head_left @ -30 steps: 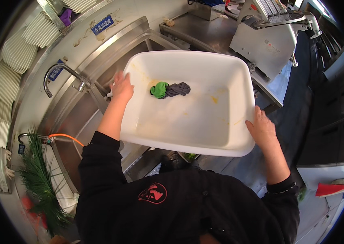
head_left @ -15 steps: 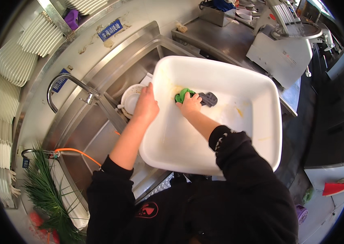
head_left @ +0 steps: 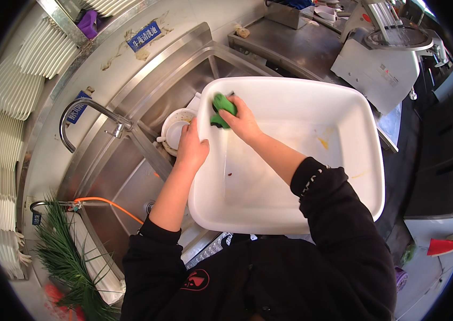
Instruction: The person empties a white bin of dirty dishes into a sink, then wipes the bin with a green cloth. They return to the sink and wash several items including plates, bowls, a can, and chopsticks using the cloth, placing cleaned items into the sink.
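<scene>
A large white plastic tub (head_left: 280, 176) rests tilted over the sink, in front of my body. My left hand (head_left: 191, 145) grips its left rim, thumb pointing inward and the other fingers partly hidden. Inside, at the upper left corner, my right hand (head_left: 242, 122) is closed around a green and dark cloth (head_left: 223, 107) pressed against the wall. Yellowish residue (head_left: 322, 143) sticks to the tub's right side, and a small dark speck (head_left: 230, 174) lies on its bottom.
Bowls (head_left: 175, 131) sit in the steel sink (head_left: 114, 184) left of the tub. A curved faucet (head_left: 66, 125) and long green leaves (head_left: 63, 251) stand farther left. Stacked white plates (head_left: 17, 93) line the left shelf; a slicing machine (head_left: 379, 75) is at the upper right.
My right hand has carried the cloth from the tub's floor left and up to its upper left corner. The tub has shifted slightly right; my left hand has slid lower along the rim.
</scene>
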Tool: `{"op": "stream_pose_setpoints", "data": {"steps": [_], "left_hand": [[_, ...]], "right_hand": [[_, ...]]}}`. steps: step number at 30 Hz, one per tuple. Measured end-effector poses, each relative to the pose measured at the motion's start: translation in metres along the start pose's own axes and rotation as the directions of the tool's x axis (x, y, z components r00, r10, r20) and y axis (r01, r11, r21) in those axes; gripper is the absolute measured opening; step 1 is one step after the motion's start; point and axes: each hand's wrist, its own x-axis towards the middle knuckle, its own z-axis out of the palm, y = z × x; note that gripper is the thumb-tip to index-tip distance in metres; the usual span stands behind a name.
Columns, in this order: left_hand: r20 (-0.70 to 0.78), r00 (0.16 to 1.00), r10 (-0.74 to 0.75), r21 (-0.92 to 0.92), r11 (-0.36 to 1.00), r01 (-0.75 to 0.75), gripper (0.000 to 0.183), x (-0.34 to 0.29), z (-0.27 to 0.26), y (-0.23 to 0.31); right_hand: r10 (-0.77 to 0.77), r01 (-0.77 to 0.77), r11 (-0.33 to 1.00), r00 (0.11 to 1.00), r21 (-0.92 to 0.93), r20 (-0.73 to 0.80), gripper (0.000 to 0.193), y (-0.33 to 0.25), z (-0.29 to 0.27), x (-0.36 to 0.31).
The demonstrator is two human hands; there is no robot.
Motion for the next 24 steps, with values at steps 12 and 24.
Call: {"op": "stream_pose_setpoints", "data": {"steps": [12,24], "left_hand": [[-0.065,0.994,0.085,-0.128,0.987,-0.093,0.063,-0.011,0.008,0.006],[-0.072,0.996,0.049,-0.286,0.956,-0.068,0.066,0.006,0.013,-0.016]], "right_hand": [[0.193,0.074,0.637,0.948,-0.768,0.252,0.037,0.054,0.0,-0.018],[0.387,0.595,0.673,0.223,-0.44,0.895,0.029,0.021,-0.043,-0.145]]}}
